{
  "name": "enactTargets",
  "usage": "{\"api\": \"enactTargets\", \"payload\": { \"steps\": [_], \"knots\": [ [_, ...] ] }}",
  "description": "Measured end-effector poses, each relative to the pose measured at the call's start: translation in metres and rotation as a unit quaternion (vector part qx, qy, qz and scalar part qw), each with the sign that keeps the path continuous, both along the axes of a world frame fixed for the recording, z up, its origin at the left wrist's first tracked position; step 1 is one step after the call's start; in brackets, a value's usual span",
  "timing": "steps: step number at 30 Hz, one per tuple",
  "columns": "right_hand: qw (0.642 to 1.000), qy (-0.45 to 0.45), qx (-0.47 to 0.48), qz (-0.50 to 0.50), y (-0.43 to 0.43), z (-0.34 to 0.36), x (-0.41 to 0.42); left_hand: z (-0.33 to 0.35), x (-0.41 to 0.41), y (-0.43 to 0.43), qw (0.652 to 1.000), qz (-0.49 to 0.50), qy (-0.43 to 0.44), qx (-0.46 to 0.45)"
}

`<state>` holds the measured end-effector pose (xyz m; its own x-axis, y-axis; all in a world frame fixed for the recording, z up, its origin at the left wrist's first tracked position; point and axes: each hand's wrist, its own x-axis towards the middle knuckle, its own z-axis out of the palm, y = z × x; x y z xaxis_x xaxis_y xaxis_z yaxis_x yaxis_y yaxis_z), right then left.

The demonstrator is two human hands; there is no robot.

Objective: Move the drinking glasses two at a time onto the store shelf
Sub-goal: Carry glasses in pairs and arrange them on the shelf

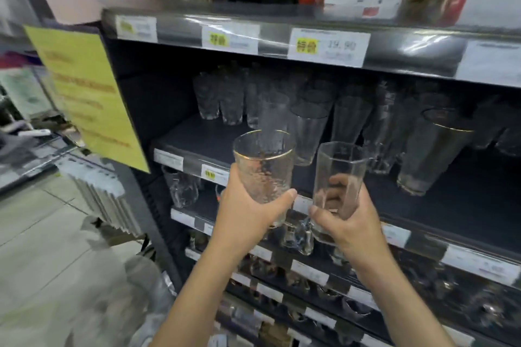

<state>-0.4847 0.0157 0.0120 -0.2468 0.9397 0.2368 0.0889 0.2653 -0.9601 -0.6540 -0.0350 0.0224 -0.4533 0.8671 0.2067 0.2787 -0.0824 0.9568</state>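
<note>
Two glasses are being held up in front of the shelf, one in each hand, and neither is on it yet. The left hand (248, 205) is gripping the textured glass (265, 166) around its lower half, with the thumb on the near side. The right hand (346, 220) is gripping the plain glass (338, 172) low down as well, and its fingers are showing through the clear wall.

The two glasses are hanging near each other but apart. If the hands are coming closer, the rims could knock and chip. Each glass is also being held far below its middle, so it could tip in the fingers.

Both mouths are pointing up. Each long axis is running close to vertical. The textured glass is leaning a little left at the top, the plain glass a little right.

Behind them the shelf (203, 135) is showing a bare dark strip at its left front. I am judging this to be the free place. Further in, the shelf glasses (307, 127) are standing upright and close together, and a tall glass (431, 149) with a thin gold line is standing at the right. A base pushed in too far could strike the front row and topple it. A rim lifted too high could hit the upper shelf edge (282, 36).
</note>
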Motion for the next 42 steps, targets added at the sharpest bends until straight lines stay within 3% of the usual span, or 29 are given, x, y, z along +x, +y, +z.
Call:
{"api": "enactTargets", "payload": {
  "steps": [17, 23, 28, 42],
  "knots": [
    [0.995, -0.025, -0.006, -0.099, 0.015, 0.003, -0.207, -0.007, -0.214, 0.01, 0.999, -0.042, 0.009, -0.014],
    [0.978, -0.119, 0.014, -0.171, 0.052, 0.022, -0.249, -0.007, -0.238, 0.019, 0.998, -0.069, -0.005, -0.008],
    [0.959, -0.176, -0.026, -0.222, 0.094, 0.016, -0.27, -0.011, -0.253, 0.024, 0.995, -0.096, 0.003, -0.015],
    [0.937, -0.187, -0.007, -0.295, 0.141, -0.001, -0.283, -0.022, -0.265, 0.04, 0.991, -0.133, 0.007, -0.016]
  ]
}}
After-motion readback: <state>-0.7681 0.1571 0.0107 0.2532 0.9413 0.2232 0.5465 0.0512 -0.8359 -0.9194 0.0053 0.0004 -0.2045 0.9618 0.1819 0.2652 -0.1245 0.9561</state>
